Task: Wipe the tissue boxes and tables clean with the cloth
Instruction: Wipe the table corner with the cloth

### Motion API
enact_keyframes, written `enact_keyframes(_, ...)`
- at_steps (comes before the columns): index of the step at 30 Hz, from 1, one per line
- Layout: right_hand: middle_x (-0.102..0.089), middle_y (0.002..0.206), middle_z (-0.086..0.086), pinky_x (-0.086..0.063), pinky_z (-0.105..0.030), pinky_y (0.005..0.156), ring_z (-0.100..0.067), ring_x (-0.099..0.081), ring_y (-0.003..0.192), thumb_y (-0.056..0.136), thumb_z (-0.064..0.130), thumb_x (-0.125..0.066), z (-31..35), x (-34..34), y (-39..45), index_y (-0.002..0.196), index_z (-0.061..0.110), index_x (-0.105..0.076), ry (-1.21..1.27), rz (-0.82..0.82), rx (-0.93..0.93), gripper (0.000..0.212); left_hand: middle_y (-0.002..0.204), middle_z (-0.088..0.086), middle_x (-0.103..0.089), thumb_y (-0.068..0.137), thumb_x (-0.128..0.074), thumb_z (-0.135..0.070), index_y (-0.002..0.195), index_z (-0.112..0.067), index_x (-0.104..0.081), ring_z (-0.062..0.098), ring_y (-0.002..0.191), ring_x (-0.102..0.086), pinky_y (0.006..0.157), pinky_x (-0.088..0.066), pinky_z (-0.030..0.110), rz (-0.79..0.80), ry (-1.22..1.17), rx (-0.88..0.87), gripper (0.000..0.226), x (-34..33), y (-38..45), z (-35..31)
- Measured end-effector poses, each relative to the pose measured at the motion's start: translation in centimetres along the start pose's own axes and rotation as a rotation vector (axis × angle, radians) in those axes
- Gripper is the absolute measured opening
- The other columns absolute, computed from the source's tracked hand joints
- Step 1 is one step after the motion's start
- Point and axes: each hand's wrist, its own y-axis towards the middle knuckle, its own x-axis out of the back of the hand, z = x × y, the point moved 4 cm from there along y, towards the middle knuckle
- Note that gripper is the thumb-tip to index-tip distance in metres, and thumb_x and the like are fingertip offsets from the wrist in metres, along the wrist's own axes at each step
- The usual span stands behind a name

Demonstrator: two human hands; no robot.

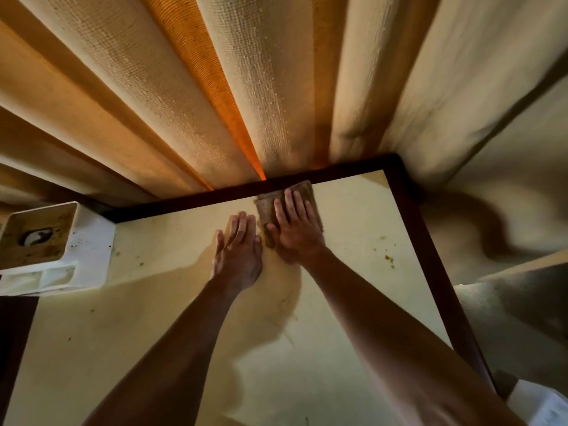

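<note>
Head view, looking down over both forearms onto a pale table (353, 256) with a dark frame; heavy curtain (215, 87) hangs right behind the far rim.

Right hand (296, 232) lies flat on a folded brown cloth (299, 193), fingers straight and slightly spread, palm pressing down. Not curled round it, not pinching: the cloth is pinned under the hand, its far end showing beyond the fingertips. That far end touches the dark frame at the table's back edge, so the cloth sits at the far limit of the top, a little right of middle.

Left hand (239, 250) rests flat on the bare table just beside the right, fingers straight and together, holding nothing (looks like a brace for the reach).

Relation that matters: the cloth's long axis runs away from the body, in line with the right forearm, and it has no room left ahead. Unwiped ground lies to the side and back toward the body. Specks of brown dirt (388, 259) lie on the top to the right of the right wrist, near the right frame; fainter spots show on the left side near the tissue box (89, 241). Right hand is the nearer one to the specks, and it already has the cloth.

Tissue box is white, at the table's far left corner, well apart from both hands, its top panel looking stained. My read: table wiping under way, box not yet reached from here.
</note>
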Motion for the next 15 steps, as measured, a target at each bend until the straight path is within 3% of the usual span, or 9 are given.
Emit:
enact_keyframes(4, -0.007, 0.162, -0.016, 0.002, -0.041, 0.119, -0.030, -0.002, 0.150, 0.086, 0.055, 0.005, -2.0, 0.9, -1.0, 0.154, 0.011, -0.018, -0.030, -0.041, -0.009, 0.084, 0.168, 0.004, -0.002, 0.106, -0.016, -0.034, 0.160, -0.015, -0.010, 0.021, 0.154, 0.003, 0.124, -0.003, 0.049, -0.012, -0.034, 0.002, 0.057, -0.3, 0.1, 0.2)
enact_keyframes(8, 0.002, 0.163, -0.014, 0.010, -0.037, 0.117, -0.028, 0.005, 0.150, 0.088, 0.057, 0.008, -6.6, 2.1, -3.9, 0.156, 0.014, -0.007, -0.070, -0.077, -0.113, 0.082, 0.168, 0.002, 0.004, 0.105, -0.010, -0.036, 0.160, -0.016, -0.005, 0.018, 0.154, 0.010, 0.123, 0.004, 0.047, -0.023, -0.057, 0.004, 0.058, -0.5, -0.1, 0.3)
enact_keyframes(12, 0.015, 0.161, -0.011, 0.012, -0.038, 0.118, -0.024, 0.017, 0.148, 0.088, 0.063, 0.012, -11.7, 2.6, -8.0, 0.155, 0.019, 0.007, -0.095, -0.066, -0.186, 0.080, 0.167, -0.002, 0.012, 0.107, -0.013, -0.035, 0.160, -0.020, -0.001, 0.014, 0.152, 0.017, 0.123, 0.011, 0.043, -0.011, -0.091, 0.006, 0.057, -0.9, 0.0, 0.5)
enact_keyframes(15, 0.014, 0.160, -0.008, 0.010, -0.040, 0.120, -0.023, 0.014, 0.148, 0.087, 0.068, 0.014, -13.3, 2.8, -10.6, 0.152, 0.021, 0.008, -0.089, -0.092, -0.246, 0.080, 0.167, -0.003, 0.012, 0.107, -0.013, -0.037, 0.160, -0.021, -0.001, 0.013, 0.152, 0.018, 0.123, 0.010, 0.044, -0.016, -0.087, 0.013, 0.057, -1.0, 0.1, 0.6)
